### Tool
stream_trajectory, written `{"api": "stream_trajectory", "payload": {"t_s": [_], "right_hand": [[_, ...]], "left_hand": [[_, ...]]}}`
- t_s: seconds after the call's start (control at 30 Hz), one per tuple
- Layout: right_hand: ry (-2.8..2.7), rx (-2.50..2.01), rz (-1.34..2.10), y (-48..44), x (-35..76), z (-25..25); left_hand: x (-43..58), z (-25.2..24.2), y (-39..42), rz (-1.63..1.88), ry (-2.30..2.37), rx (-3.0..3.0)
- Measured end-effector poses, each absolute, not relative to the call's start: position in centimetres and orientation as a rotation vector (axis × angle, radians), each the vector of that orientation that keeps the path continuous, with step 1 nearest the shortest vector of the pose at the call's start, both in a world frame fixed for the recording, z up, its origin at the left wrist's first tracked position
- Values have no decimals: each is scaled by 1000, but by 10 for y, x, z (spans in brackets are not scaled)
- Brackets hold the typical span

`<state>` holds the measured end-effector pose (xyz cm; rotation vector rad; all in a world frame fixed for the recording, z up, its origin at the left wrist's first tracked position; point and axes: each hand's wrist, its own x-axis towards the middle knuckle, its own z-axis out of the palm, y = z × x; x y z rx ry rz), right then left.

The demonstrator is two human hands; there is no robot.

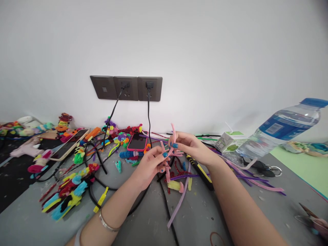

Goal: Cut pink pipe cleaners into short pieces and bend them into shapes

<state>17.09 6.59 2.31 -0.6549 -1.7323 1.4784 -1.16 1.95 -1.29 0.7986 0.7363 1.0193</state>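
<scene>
In the head view, the left hand [150,165] and right hand [192,147] both pinch a pink fuzzy strip [174,134] above the grey table [198,218]. It looks part-worked to me: ends jut free, and a lilac strip [180,204] lies loose below.

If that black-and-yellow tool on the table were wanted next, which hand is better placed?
Probably the right hand: the black-and-yellow tool lies near its wrist, farther from the left hand. Both hands are busy with pink fuzzy strips, though.

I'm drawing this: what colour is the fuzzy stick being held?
The fuzzy stick is pink; head view.
</scene>
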Motion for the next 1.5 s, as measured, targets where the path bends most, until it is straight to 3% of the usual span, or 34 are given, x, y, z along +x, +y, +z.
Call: {"api": "stream_trajectory", "payload": {"t_s": [0.37,1.2,1.5], "right_hand": [[-1716,-602,1599,64,170,25],[-1700,-733,1540,66,167,23],[-1666,-731,1546,67,166,21]], "left_hand": [[-14,-8,16,861,705,914],[-15,-19,15,1047,972,1714],[-14,-11,14,1063,1030,1742]]}}
